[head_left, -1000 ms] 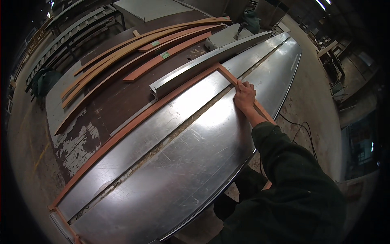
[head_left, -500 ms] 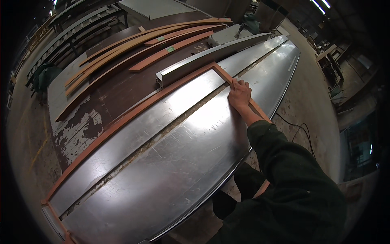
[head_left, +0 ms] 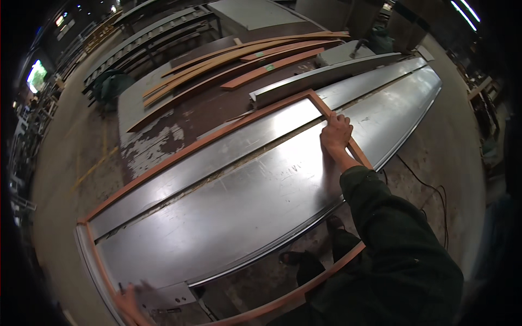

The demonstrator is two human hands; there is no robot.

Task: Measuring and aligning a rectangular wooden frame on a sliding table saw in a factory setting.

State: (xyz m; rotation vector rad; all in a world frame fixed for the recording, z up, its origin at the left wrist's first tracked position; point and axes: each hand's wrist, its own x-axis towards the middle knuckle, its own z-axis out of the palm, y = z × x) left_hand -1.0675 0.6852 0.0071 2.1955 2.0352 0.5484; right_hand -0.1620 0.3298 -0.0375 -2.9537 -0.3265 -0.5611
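Note:
A large orange-brown rectangular frame lies across a table with a shiny sheet-metal top. Its near long side hangs out past the table's near edge, in front of my body. My right hand is closed around the frame's right short bar, with the forearm in a dark green sleeve. At the lower left, my left hand is beside the frame's left short bar. That hand is smeared by motion, so its grip on the bar is unclear.
Behind the frame, a worn brown board carries several long orange-brown strips. A long metal channel lies next to the frame's far right corner. A dark gap runs along the metal top. Black cable lies on the floor at right.
My view has swung left and back, bringing my left hand and the frame's near long side into sight. My right hand keeps its hold on the right bar.

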